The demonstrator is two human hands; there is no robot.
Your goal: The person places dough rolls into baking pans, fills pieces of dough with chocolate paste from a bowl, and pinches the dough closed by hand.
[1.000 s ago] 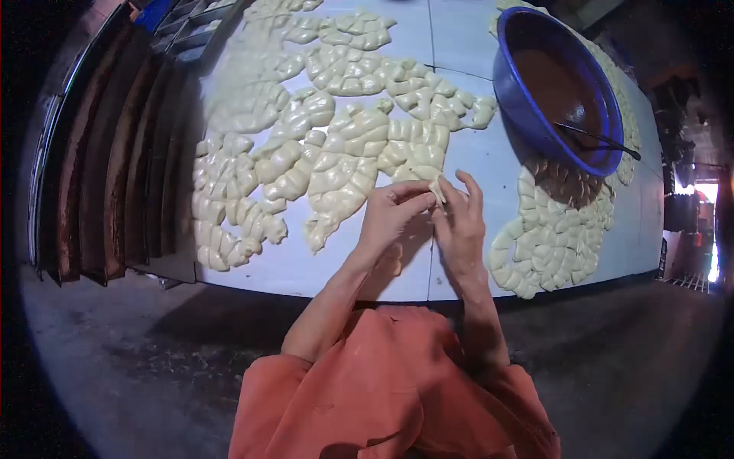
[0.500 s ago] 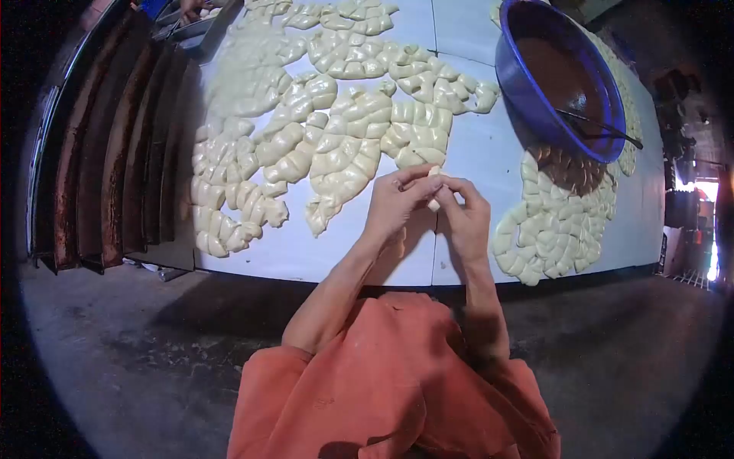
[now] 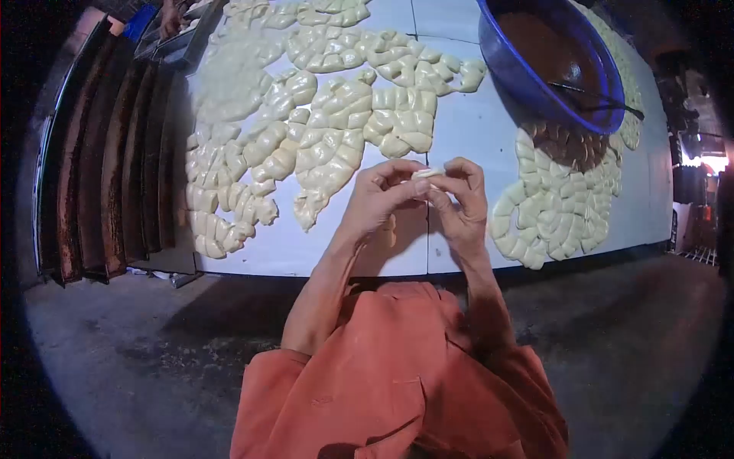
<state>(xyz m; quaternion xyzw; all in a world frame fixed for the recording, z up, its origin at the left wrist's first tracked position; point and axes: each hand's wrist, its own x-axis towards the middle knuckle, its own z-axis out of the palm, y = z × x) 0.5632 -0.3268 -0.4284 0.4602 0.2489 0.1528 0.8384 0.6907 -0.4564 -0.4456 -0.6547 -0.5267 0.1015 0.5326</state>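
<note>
A small pale piece of dough (image 3: 428,174) is pinched between my two hands, above the front part of the table. My left hand (image 3: 380,195) grips it from the left with thumb and fingers. From the right, my right hand (image 3: 461,200) holds it between thumb and fingertips. Just beyond my left hand lie pale, glossy dough pieces (image 3: 329,153), pressed together in patches. More dough pieces (image 3: 562,206) are packed close together to the right of my right hand.
A blue basin (image 3: 501,65) of brown filling (image 3: 547,53) stands at the back right, with a dark-handled utensil (image 3: 604,98) across it. Rusty metal trays (image 3: 115,168) stand on edge at the left. Another person's hand (image 3: 170,21) is over a tray at the far left.
The piece of dough has turned from upright to nearly level between my fingers. My fingers have shifted around it. The view has tilted slightly, so the table and basin sit higher.
</note>
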